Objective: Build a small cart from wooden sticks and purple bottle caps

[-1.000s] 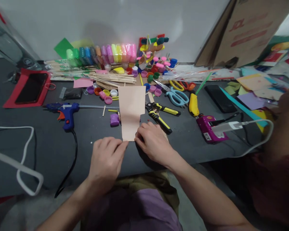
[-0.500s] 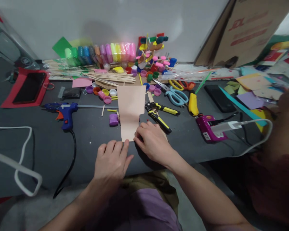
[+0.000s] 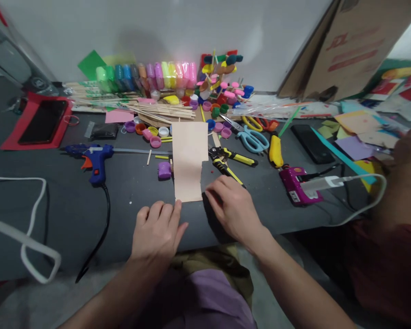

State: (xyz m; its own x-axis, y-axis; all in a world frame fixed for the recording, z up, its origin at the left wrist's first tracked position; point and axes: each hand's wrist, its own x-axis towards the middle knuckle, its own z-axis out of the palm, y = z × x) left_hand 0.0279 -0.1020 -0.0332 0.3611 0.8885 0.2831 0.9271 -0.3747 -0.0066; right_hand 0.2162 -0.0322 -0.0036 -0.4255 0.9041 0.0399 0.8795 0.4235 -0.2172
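A pale peach paper piece [image 3: 189,167], wider at its top, lies on the dark grey table in front of me. My left hand [image 3: 157,228] rests at its lower left corner, the index fingertip on the edge and the thumb spread apart; nothing is gripped. Just right of the paper's lower right corner is my right hand [image 3: 232,205], its fingers curled together with the thumb beneath. Whether anything is between those fingertips is hidden. Black and yellow pliers [image 3: 231,160] lie right of the paper, and a purple cylinder [image 3: 164,170] sits close to its left side.
A blue glue gun [image 3: 97,162] with a black cord lies left. Blue scissors [image 3: 253,139], a yellow cutter [image 3: 276,150] and a purple power adapter [image 3: 299,185] are right. Clay tubes [image 3: 145,76] and wooden sticks [image 3: 167,111] line the back. Another person's arm [image 3: 400,183] is at the far right.
My right hand has moved right, off the paper's lower right corner. The paper has turned slightly and its lower edge shows more. My left hand has barely moved.
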